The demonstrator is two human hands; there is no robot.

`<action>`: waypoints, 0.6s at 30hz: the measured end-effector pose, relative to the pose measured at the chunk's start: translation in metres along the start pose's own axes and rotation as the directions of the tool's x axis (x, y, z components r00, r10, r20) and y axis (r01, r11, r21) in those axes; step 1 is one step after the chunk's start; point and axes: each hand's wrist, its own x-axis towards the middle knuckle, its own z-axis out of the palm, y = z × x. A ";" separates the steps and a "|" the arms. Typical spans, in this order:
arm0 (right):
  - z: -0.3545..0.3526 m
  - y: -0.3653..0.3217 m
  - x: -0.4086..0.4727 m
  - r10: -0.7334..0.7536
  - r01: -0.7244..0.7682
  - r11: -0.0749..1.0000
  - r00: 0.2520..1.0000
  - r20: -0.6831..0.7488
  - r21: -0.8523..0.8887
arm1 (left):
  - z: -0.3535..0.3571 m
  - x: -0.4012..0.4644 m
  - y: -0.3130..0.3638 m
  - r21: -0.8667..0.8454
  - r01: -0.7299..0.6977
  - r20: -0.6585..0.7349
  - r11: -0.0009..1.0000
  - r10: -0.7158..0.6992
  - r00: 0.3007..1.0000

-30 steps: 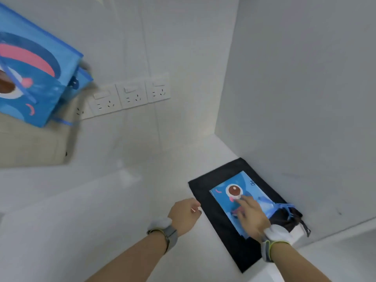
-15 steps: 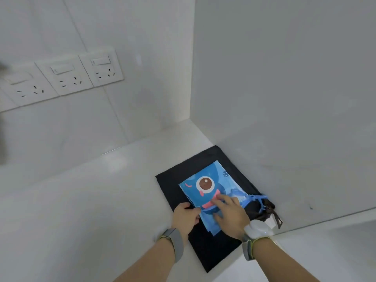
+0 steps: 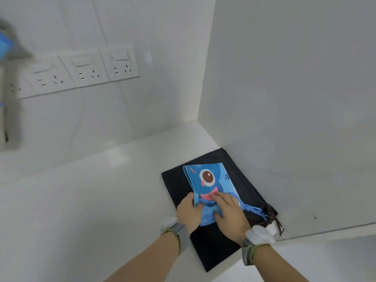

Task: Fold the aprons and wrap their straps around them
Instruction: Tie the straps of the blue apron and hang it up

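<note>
The folded blue apron point(image 3: 209, 184), printed with a one-eyed cartoon and no legible writing, lies on a black apron point(image 3: 213, 241) on the bench point(image 3: 81, 200). Left hand point(image 3: 188, 212) grips its left edge; right hand point(image 3: 230, 210) presses flat on it, beside blue straps point(image 3: 252, 210).

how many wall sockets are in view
3 clear sockets in a row on the back wall: left, middle, right. A fourth may sit at the blurred left end.

Folded blue apron point(image 3: 209, 184) atop black apron point(image 3: 215, 243)
</note>
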 end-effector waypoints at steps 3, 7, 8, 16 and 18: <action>0.020 -0.042 0.013 -0.098 0.099 0.994 0.995 -0.020 0.044 | -0.057 -0.006 -0.016 0.074 -0.060 -0.082 0.995 0.066 0.994; 0.059 -0.108 0.024 -0.221 0.215 0.974 0.971 0.089 0.078 | -0.142 -0.023 -0.061 0.128 -0.022 -0.145 0.992 0.041 0.989; 0.072 -0.124 0.024 -0.259 0.251 0.965 0.960 0.108 0.081 | -0.163 -0.033 -0.071 0.134 -0.001 -0.170 0.991 0.024 0.985; 0.169 -0.261 -0.005 -0.435 0.453 0.892 0.855 0.281 0.004 | -0.304 -0.117 -0.167 -0.017 0.171 -0.338 0.985 -0.167 0.926; 0.193 -0.294 -0.021 -0.463 0.484 0.875 0.839 0.285 -0.006 | -0.331 -0.140 -0.190 -0.049 0.207 -0.360 0.977 -0.210 0.909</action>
